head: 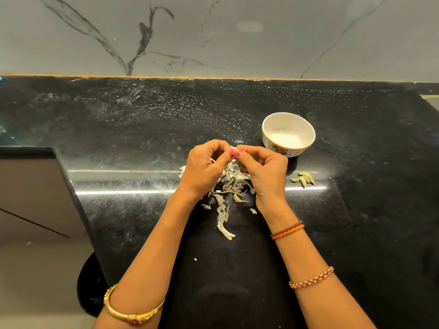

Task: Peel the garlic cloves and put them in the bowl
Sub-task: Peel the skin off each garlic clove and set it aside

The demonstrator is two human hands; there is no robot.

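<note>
Both of my hands meet above the black counter, pinching one small garlic clove (233,148) between their fingertips. My left hand (204,168) grips it from the left and my right hand (263,173) from the right, thumbs touching; the clove is mostly hidden by the fingers. A white bowl (306,125) with a flower pattern stands just right of my right hand; no cloves show inside it. A few pale cloves (304,178) lie on the counter in front of the bowl.
A heap of papery garlic skins (228,186) lies under and in front of my hands. The black counter (142,129) runs back to a grey marble wall (213,36). The counter's edge drops off at the left to a floor (35,269).
</note>
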